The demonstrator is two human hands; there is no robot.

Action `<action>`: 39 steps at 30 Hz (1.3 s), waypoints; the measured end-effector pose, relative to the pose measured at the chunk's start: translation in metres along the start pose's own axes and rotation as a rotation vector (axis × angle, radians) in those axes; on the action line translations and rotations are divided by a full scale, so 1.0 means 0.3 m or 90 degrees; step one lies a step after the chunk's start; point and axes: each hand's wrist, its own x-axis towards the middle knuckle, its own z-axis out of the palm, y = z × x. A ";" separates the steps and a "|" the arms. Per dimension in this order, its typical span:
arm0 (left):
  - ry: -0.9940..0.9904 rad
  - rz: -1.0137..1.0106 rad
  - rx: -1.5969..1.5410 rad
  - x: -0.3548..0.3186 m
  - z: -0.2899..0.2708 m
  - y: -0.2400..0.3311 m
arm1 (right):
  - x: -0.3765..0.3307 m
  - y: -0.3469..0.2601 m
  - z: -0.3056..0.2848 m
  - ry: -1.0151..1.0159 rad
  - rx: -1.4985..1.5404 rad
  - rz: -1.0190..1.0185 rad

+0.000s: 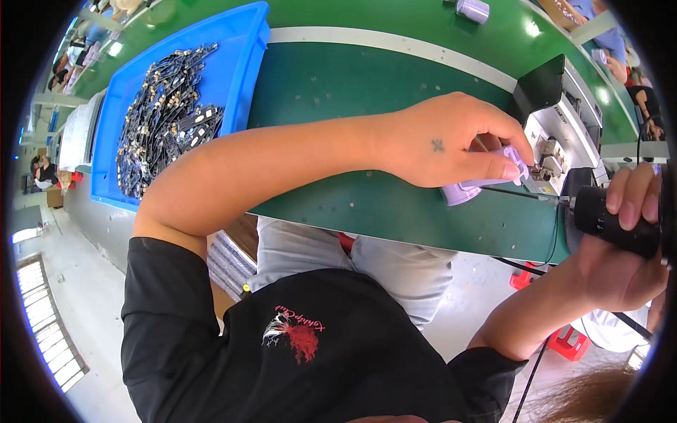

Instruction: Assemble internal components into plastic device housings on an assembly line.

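Observation:
My left hand (451, 141) reaches across the green table to the right, its thumb and fingers closed round a lavender plastic housing (462, 194). A lighter lavender clip-like end (520, 169) shows past the thumb; whether it is a separate part I cannot tell. At the right edge, my right hand (627, 211) grips the black body of an electric screwdriver (613, 220), its fingers wrapped round it. From there the screwdriver's long thin shaft (518, 194) points left, its tip beside the housing under my left hand. The fingers hide much of the housing.
A small grey-and-black machine (560, 120), like a screw feeder, stands behind the screwdriver. At the left, a blue bin (243, 77) holds many black strip-like parts (169, 116). Another lavender part (472, 10) lies at the far side. A cable (557, 240) hangs near the table's right end.

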 end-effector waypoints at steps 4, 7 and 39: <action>-0.001 -0.002 -0.013 -0.003 0.000 0.001 | 0.016 0.018 0.010 -0.131 -0.050 0.030; -0.004 -0.010 -0.014 -0.002 -0.003 0.001 | 0.012 0.029 0.034 -0.104 -0.109 0.003; -0.037 -0.039 -0.064 0.015 -0.006 0.017 | -0.001 0.033 0.012 -0.232 0.075 0.107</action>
